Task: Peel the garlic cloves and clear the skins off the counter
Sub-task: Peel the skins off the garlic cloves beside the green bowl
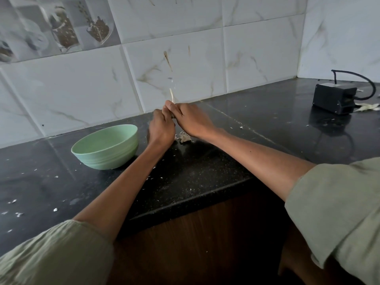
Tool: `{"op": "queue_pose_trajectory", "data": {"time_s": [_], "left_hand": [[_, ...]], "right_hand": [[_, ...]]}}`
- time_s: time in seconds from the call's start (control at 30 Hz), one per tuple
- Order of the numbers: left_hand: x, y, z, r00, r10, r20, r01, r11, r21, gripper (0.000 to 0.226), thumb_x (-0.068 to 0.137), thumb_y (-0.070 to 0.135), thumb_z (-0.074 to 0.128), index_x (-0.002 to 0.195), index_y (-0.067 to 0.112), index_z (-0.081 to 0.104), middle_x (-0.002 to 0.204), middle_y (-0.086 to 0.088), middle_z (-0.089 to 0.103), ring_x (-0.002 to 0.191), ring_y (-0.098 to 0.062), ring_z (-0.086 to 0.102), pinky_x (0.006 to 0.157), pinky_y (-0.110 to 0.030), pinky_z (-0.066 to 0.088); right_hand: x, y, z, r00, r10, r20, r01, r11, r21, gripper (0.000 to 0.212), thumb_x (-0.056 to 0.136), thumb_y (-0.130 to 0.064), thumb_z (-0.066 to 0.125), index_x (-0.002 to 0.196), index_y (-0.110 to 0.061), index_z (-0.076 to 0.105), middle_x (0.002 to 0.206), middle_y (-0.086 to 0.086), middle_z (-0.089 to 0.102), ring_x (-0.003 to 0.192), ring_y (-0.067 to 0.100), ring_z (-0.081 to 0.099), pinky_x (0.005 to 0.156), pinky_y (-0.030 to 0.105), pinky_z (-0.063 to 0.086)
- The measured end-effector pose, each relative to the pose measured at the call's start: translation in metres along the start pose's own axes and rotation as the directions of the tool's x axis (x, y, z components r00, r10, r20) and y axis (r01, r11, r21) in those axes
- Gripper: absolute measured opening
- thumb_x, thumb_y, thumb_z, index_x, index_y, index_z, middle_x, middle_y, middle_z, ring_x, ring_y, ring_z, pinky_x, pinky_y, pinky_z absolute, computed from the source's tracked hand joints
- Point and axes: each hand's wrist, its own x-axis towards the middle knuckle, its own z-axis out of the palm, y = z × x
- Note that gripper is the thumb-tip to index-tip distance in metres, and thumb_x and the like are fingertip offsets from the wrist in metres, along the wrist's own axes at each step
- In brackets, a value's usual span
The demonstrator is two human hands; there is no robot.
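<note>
Head view: left hand (161, 131) and right hand (190, 120) pinch a garlic clove, pale skin strip (171, 95) sticking up.

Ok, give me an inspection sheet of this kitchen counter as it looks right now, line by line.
Surface: black counter, speckled with small white skin flakes.
Job's things: garlic clove hidden between the hands; a strip of skin sticks up above the fingers; green bowl stands to the left of the hands, nothing seen inside.
Clutter: heap of skins under the hands; more skins beside the black box.
Grips: left hand and right hand meet, fingers curled on the clove.
Cables: black cable loops from the black box.
Surroundings: marbled white tile wall; wooden cabinet front below.
</note>
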Motion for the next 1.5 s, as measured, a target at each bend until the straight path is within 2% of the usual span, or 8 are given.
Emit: {"op": "queue_pose_trajectory", "data": {"time_s": [0.17,0.3,0.4,0.53,0.8,1.13,1.43,1.5], "left_hand": [[-0.007,0.004,-0.003,0.996,0.079,0.028,-0.076,0.992,-0.105,0.074,0.113,0.056,0.012,0.119,0.008,0.069,0.1,-0.01,0.074,0.104,-0.028,0.07,0.088,-0.04,0.053],[-0.01,0.008,-0.003,0.991,0.13,0.001,-0.129,0.982,-0.136,0.083,0.11,0.064,0.011,0.116,0.006,0.07,0.106,-0.018,0.075,0.11,-0.036,0.07,0.09,-0.051,0.056],[-0.007,0.005,-0.002,0.989,0.147,0.0,-0.146,0.981,-0.124,0.073,0.111,0.062,0.013,0.099,0.015,0.067,0.078,0.0,0.066,0.086,-0.028,0.069,0.074,-0.04,0.051],[-0.003,0.008,-0.002,0.994,0.076,-0.074,-0.083,0.992,-0.097,0.066,0.114,0.049,0.015,0.069,0.02,0.052,0.07,-0.002,0.058,0.073,-0.024,0.057,0.078,-0.044,0.048],[-0.006,0.016,-0.006,0.985,0.054,-0.165,-0.071,0.992,-0.104,0.062,0.115,0.043,0.018,0.06,0.021,0.039,0.058,0.002,0.045,0.06,-0.018,0.044,0.072,-0.043,0.039],[-0.006,0.012,-0.011,0.999,0.023,-0.045,-0.03,0.986,-0.162,0.063,0.114,0.051,0.018,0.076,0.011,0.048,0.068,-0.004,0.047,0.063,-0.019,0.041,0.063,-0.037,0.034],[-0.006,0.015,-0.017,0.983,-0.126,0.133,0.171,0.89,-0.423,0.061,0.115,0.048,0.025,0.068,0.016,0.049,0.05,0.008,0.037,0.044,-0.01,0.028,0.045,-0.026,0.023],[-0.006,0.014,-0.019,0.973,-0.145,0.181,0.215,0.853,-0.475,0.062,0.115,0.048,0.024,0.068,0.017,0.049,0.051,0.007,0.035,0.044,-0.01,0.026,0.044,-0.026,0.022]], "right_hand": [[-0.001,-0.004,-0.003,0.998,-0.06,-0.033,0.063,0.994,0.085,0.064,0.109,-0.062,0.023,0.092,-0.024,0.073,0.075,-0.006,0.074,0.072,0.006,0.071,0.076,0.03,0.057],[0.004,-0.002,0.001,0.996,-0.061,-0.062,0.068,0.992,0.102,0.07,0.106,-0.068,0.019,0.088,-0.024,0.07,0.075,-0.004,0.074,0.072,0.007,0.072,0.076,0.037,0.061],[0.002,-0.003,-0.001,0.994,-0.086,-0.068,0.092,0.992,0.087,0.066,0.108,-0.06,0.022,0.085,-0.019,0.069,0.07,-0.004,0.07,0.067,0.01,0.069,0.072,0.039,0.059],[0.001,-0.008,-0.002,0.991,-0.09,-0.098,0.101,0.988,0.113,0.062,0.113,-0.046,0.029,0.073,-0.012,0.06,0.06,-0.001,0.061,0.06,0.016,0.061,0.069,0.04,0.053],[-0.001,-0.019,-0.006,0.987,-0.103,-0.123,0.125,0.973,0.192,0.054,0.115,-0.036,0.036,0.063,-0.02,0.043,0.051,-0.007,0.044,0.048,0.005,0.044,0.056,0.021,0.033],[-0.001,-0.017,-0.01,1.0,0.001,0.002,-0.001,0.938,0.347,0.053,0.114,-0.036,0.038,0.065,-0.018,0.04,0.053,-0.006,0.033,0.05,0.011,0.032,0.061,0.032,0.031],[0.002,-0.009,-0.012,0.997,-0.061,-0.052,0.072,0.963,0.261,0.053,0.113,-0.035,0.04,0.082,0.0,0.062,0.066,0.022,0.057,0.056,0.016,0.047,0.063,0.037,0.043],[0.003,-0.007,-0.012,0.995,-0.071,-0.073,0.087,0.964,0.252,0.049,0.112,-0.038,0.044,0.084,-0.002,0.062,0.067,0.017,0.055,0.058,0.015,0.046,0.062,0.036,0.04]]}}
